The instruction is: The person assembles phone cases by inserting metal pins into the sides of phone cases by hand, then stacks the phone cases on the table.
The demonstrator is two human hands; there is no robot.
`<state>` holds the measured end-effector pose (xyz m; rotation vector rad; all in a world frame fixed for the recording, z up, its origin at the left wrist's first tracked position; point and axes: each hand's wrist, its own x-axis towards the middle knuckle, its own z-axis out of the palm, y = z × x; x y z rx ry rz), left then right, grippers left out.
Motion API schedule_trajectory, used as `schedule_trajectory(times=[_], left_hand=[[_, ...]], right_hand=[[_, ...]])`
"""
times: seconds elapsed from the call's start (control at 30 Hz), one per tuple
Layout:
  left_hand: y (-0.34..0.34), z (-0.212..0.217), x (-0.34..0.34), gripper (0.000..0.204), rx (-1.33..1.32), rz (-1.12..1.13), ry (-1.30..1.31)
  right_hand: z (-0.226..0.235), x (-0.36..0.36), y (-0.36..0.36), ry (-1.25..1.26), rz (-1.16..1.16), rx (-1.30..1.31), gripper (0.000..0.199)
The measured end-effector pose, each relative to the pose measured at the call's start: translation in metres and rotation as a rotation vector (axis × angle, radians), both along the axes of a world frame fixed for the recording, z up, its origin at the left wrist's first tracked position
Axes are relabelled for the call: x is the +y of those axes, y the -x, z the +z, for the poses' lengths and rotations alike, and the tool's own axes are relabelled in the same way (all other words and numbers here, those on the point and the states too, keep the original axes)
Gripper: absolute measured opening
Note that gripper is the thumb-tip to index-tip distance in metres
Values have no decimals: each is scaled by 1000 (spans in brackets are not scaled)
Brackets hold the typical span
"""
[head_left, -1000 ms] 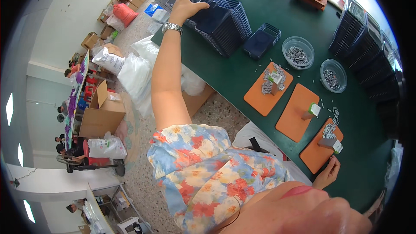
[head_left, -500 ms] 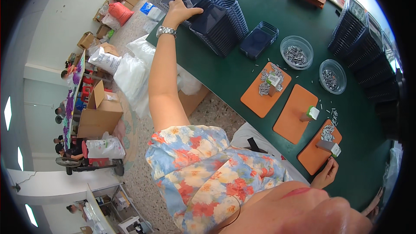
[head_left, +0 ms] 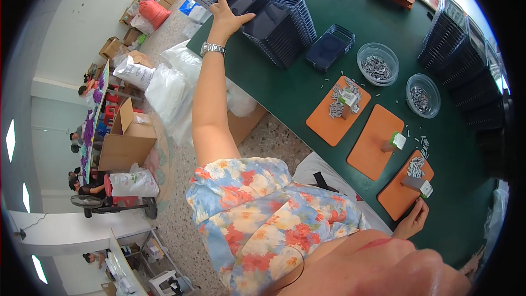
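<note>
My left hand (head_left: 226,21), with a metal watch at the wrist, reaches out to stacks of dark blue plastic baskets (head_left: 276,30) at the table's far left corner. Its thumb and fingers are spread over the near stacks; I cannot tell how firmly they touch. My right hand (head_left: 414,220) rests at the near end of an orange board (head_left: 392,201), fingers loosely bent, nothing visible in it. Beside its fingertips, a block with a green and white end (head_left: 424,188) stands on that board next to small grey metal pieces (head_left: 416,167).
Two more orange boards (head_left: 364,153) (head_left: 323,123) carry similar blocks. Beyond them are two clear tubs (head_left: 378,79) (head_left: 419,111) of small metal pieces and a single blue basket (head_left: 330,49). Tall basket stacks (head_left: 455,49) line the right side. Part of another person's hand (head_left: 472,265) shows lower right.
The whole view has shifted slightly. My left hand stays spread at the basket stacks, and my right hand stays beside the orange board. The other person's hand at lower right has moved.
</note>
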<state>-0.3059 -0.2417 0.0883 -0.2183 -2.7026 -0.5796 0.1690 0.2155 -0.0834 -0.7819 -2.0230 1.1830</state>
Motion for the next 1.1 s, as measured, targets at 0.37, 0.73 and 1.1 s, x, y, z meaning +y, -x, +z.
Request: schedule_trajectory(times=[0.37, 0.73, 1.1], left_hand=[[-4, -16, -22, 117, 8, -35, -11], [0, -53, -34, 109, 66, -168, -463], [-85, -12, 51, 94, 121, -74, 38]], right_hand=[[-1, 2, 0, 5, 7, -27, 23], [-3, 1, -1, 13, 8, -13, 23], [3, -1, 2, 11, -4, 17, 21]])
